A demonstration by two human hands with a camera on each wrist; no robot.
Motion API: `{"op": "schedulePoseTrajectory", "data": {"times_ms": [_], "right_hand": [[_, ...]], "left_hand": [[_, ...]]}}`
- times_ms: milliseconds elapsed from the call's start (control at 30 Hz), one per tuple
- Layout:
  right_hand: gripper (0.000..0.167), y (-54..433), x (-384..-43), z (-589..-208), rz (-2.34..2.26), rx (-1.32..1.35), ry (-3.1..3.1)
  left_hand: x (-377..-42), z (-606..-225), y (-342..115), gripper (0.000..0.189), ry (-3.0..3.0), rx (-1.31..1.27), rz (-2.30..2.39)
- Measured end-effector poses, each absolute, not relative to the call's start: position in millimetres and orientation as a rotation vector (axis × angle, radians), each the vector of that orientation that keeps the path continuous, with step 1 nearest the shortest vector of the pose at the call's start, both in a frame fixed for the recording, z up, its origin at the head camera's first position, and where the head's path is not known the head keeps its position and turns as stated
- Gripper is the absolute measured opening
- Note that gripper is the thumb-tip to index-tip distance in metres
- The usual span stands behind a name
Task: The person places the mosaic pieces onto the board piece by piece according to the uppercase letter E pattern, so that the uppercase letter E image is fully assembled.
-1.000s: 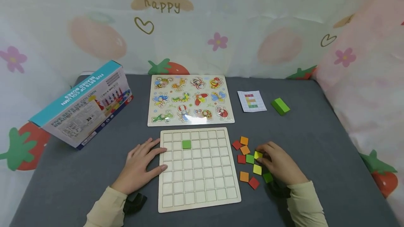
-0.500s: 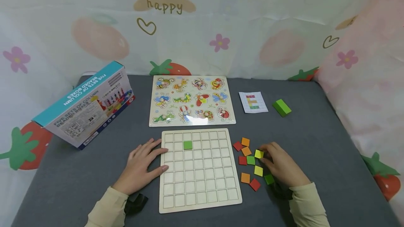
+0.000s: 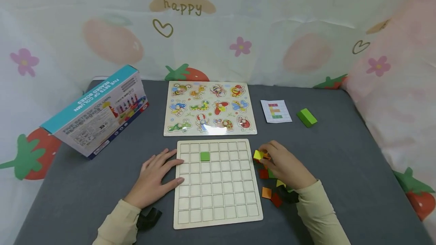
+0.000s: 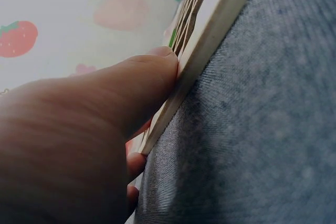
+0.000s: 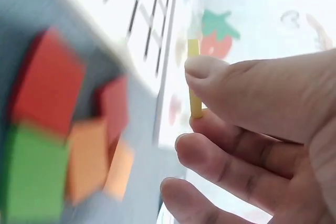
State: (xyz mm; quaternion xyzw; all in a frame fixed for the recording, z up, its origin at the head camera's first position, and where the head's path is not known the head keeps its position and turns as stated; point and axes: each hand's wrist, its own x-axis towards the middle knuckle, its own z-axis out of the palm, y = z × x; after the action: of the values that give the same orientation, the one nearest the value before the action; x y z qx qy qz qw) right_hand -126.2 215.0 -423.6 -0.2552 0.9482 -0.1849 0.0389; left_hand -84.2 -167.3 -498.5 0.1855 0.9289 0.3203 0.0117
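left hand (image 3: 154,180): fingers straight and spread, resting against the left edge of the board (image 3: 207,201); nothing grasped. loose tiles (image 3: 267,193), in red, orange, green and yellow, lie on the surface (image 3: 340,162) to the right of the board, some partly hidden beneath the right hand (image 3: 284,165). right hand: thumb and forefinger pinch the yellow tile (image 3: 258,155); the remaining fingers are loosely bent and hold nothing.

position of the yellow tile: at the fingertips, on the board side of the right hand, above other tiles and just beside the board's right rim. the board lies to its left. being square, it has no evident long axis; the right wrist view shows it edge-on. the right hand is the nearer to it; the left is across the board.

one green tile (image 3: 205,156) sits in the board's second row from the far edge, third cell from the left. beyond: puzzle (image 3: 209,100), card (image 3: 276,111) and green block (image 3: 307,117); box (image 3: 97,112) at far left.
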Motion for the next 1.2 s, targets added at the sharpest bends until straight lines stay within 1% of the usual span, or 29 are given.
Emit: {"op": "schedulePoseTrajectory", "data": {"times_ms": [167,333,567,800,1200], "right_hand": [[0.025,189.1,-136.2,-420.4,-0.529,-0.921,2.870],[0.022,163.8,-147.5,-425.5,-0.485,-1.051,2.808],[0.017,136.4,-153.4,-431.6,-0.531,-1.156,2.714],[0.015,122.5,-158.0,-440.1,-0.520,-1.200,2.693],[0.019,115.2,-163.1,-442.8,-0.474,-1.261,2.682]], "left_hand": [[-85.0,-500.2,-165.2,0.054,2.888,0.577,0.998],[-85.3,-500.4,-165.1,0.055,2.873,0.559,0.994],[-85.0,-499.2,-165.4,0.054,2.872,0.561,0.991],[-84.6,-497.9,-165.5,0.054,2.872,0.551,0.989],[-84.9,-497.1,-167.5,0.055,2.871,0.541,0.990]]}}
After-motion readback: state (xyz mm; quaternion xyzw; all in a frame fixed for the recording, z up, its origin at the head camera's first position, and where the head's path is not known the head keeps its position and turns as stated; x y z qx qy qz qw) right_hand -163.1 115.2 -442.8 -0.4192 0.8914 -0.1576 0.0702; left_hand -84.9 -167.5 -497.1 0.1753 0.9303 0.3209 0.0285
